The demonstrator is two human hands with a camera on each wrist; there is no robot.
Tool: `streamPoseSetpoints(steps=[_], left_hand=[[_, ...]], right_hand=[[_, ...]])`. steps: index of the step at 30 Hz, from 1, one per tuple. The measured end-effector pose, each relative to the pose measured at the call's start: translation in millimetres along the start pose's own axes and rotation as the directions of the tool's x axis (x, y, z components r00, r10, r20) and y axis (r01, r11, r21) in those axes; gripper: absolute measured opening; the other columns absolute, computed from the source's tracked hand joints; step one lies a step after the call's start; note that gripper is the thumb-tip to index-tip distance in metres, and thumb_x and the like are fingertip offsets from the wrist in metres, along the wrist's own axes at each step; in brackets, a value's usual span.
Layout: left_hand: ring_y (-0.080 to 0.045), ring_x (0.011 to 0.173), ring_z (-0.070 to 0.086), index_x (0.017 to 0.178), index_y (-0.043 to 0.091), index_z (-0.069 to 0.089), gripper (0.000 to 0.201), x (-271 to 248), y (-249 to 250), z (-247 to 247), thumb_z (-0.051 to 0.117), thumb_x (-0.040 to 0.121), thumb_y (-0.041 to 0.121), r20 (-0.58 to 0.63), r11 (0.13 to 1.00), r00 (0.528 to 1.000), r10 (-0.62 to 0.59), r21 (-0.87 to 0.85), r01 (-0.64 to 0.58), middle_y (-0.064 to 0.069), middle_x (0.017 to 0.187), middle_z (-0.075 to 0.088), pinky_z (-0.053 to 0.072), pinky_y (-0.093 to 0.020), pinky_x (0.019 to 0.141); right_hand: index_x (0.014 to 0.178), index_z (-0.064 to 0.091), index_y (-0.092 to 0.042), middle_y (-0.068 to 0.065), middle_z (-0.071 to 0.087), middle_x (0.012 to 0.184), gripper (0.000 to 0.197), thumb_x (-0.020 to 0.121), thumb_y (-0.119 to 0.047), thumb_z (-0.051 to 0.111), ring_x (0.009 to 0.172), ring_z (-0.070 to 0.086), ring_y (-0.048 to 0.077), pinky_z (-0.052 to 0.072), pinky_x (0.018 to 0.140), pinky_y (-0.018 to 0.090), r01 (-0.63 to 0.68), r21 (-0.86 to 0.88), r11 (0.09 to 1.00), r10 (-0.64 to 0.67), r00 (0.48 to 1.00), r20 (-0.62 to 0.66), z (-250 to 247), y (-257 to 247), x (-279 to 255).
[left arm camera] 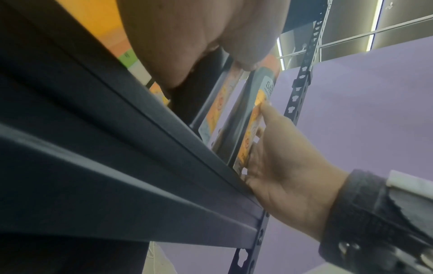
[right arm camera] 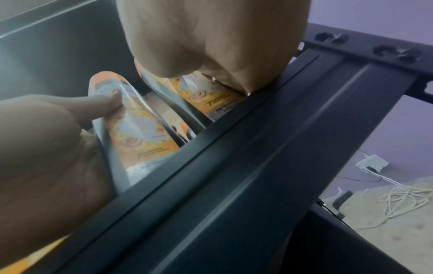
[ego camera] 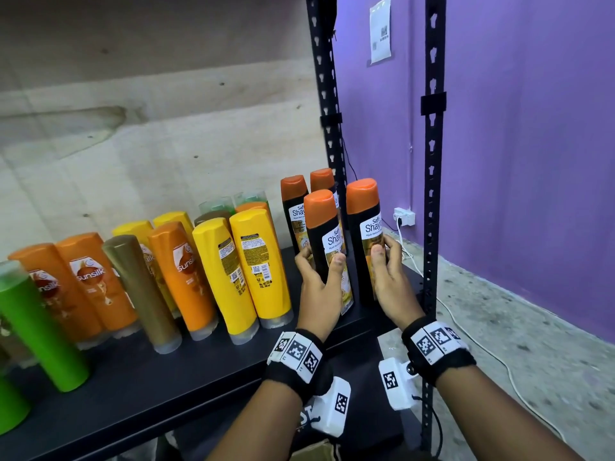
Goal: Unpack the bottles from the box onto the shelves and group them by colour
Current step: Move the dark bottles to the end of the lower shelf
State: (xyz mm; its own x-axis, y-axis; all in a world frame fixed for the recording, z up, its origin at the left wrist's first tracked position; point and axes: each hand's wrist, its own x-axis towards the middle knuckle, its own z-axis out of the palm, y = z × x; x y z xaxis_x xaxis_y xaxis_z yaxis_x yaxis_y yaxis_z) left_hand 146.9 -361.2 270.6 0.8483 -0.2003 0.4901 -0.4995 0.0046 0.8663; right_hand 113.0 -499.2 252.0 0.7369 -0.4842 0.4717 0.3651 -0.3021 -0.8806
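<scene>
- Nearest the head camera are the two wrists with their black bands; each hand reaches up to the front edge of the shelf (ego camera: 139, 387) near its right end.
- At the shelf's left end stand the green bottles (ego camera: 40, 327), with the orange bottles (ego camera: 93, 287) just beside them.
- Towards the middle comes a mixed patch: an olive-gold bottle (ego camera: 143, 294), another orange one, then the yellow bottles (ego camera: 246, 271), with pale green and brown caps showing behind.
- Right of those, the left hand (ego camera: 317, 291) is curled round a black bottle with an orange cap (ego camera: 324, 241), thumb on the label, its base down on the shelf.
- The right hand (ego camera: 392, 284) grips a second black bottle (ego camera: 366, 241) the same way, at the front right corner beside the rack upright (ego camera: 432, 194).
- Two more black bottles (ego camera: 299, 207) stand behind, towards the back right corner, so this colour group looks to be forming well.
- Judging by the shelf, much unpacking is done; the middle patch would still need sorting by colour.
- Only a scrap of cardboard shows at the bottom edge, perhaps the box; what remains inside cannot be told.
</scene>
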Motion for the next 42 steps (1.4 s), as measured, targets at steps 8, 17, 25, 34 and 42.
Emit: streamPoseSetpoints(steps=[8,17,25,34,42], left_hand=[[-0.012,0.134,0.052,0.144,0.029,0.042,0.060,-9.1,8.3,-6.7,0.047,0.096,0.063,0.059,1.000,0.998,0.004,-0.019,-0.003,0.008,0.143,0.056,0.043,-0.047,0.113],[0.003,0.126,0.054,0.141,0.034,0.037,0.048,-12.7,15.1,-11.7,0.056,0.099,0.049,0.030,0.990,0.998,0.047,0.132,-0.050,0.016,0.135,0.058,0.048,-0.038,0.108],[-0.011,0.135,0.047,0.154,0.021,0.024,0.076,-7.4,43.3,-23.7,0.070,0.094,0.030,0.053,0.939,0.995,0.088,0.328,-0.101,0.001,0.149,0.048,0.045,-0.039,0.111],[-0.025,0.136,0.050,0.156,0.026,0.013,0.092,8.5,86.0,-27.8,0.075,0.089,0.028,0.096,0.877,0.993,0.072,0.468,-0.109,-0.005,0.151,0.045,0.048,-0.046,0.108],[-0.029,0.129,0.057,0.156,0.032,-0.002,0.104,6.6,81.8,-17.9,0.076,0.089,0.018,0.106,0.862,0.994,-0.009,0.505,-0.046,-0.006,0.148,0.050,0.052,-0.050,0.102]], right_hand=[[0.142,0.036,-0.044,-0.047,0.054,0.122,0.056,0.095,-0.075,0.035,0.113,0.052,-0.023,0.042,0.092,0.021,0.035,-0.018,0.999,-0.035,0.999,0.008,-1.0,-1.4,-3.2],[0.138,0.037,-0.046,-0.032,0.059,0.125,0.059,0.090,-0.080,0.036,0.115,0.057,-0.011,0.049,0.101,0.038,0.006,-0.063,0.998,-0.005,1.000,0.021,-4.2,-5.2,-3.0],[0.149,0.022,-0.054,-0.033,0.051,0.124,0.064,0.096,-0.059,0.057,0.114,0.057,-0.011,0.046,0.088,0.022,0.087,-0.142,0.986,-0.069,0.989,0.132,-27.2,-46.8,11.4],[0.153,-0.005,-0.056,-0.006,0.053,0.147,0.104,0.089,-0.038,0.075,0.126,0.059,0.017,0.049,0.106,0.048,0.108,-0.344,0.933,0.030,0.927,0.374,-41.4,-81.8,42.6],[0.153,0.015,-0.038,-0.013,0.057,0.124,0.093,0.087,-0.028,0.079,0.108,0.061,0.004,0.053,0.099,0.039,0.083,-0.354,0.931,0.057,0.928,0.368,-40.7,-77.3,48.6]])
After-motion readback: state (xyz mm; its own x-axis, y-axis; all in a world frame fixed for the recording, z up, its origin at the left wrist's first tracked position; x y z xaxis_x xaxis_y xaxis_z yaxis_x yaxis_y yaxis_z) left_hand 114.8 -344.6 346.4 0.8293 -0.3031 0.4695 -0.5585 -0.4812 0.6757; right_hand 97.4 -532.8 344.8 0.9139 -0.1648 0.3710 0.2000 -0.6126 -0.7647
